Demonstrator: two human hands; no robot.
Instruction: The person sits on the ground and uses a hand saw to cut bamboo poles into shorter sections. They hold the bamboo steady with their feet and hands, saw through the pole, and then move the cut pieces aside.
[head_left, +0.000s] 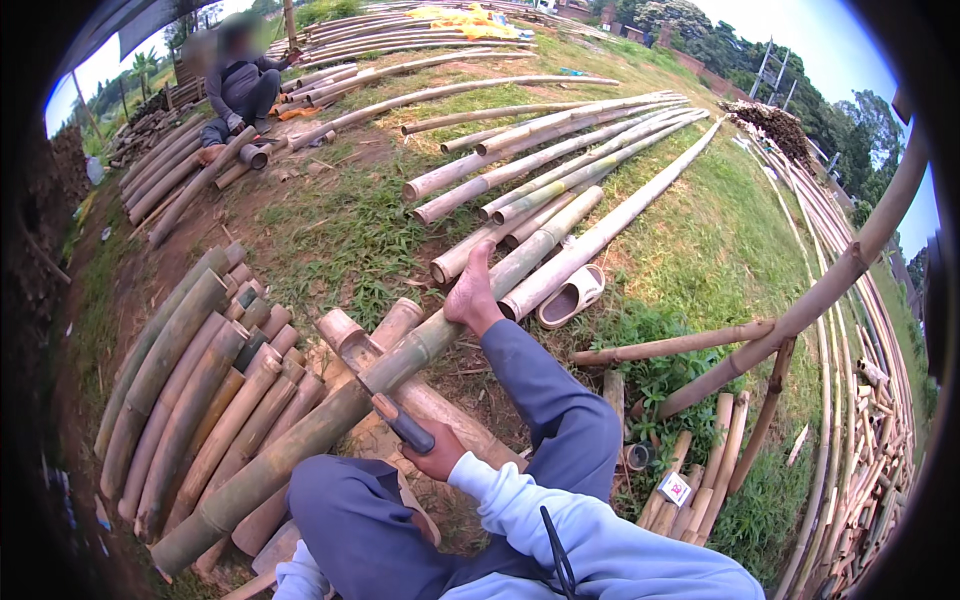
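Note:
My right hand (436, 455) is closed round the dark grey handle of a saw (405, 425), whose thin blade is seen nearly edge-on. The saw meets a thick green bamboo pole (290, 455) that slants from the lower left to the upper middle. My bare right foot (473, 292) presses on this pole farther up. Under the pole lies a split, paler bamboo piece (445, 400). Of my left arm only the light blue sleeve (302, 577) shows, beside my bent left knee; the left hand itself is hidden.
Cut bamboo lengths (215, 380) are stacked at left. Long bamboo poles (590, 150) lie on the grass ahead, with a sandal (572, 296) beside them. A bamboo frame (800, 310) stands at right; a small box (674, 489) rests on short pieces. Another person (245, 85) sits far left.

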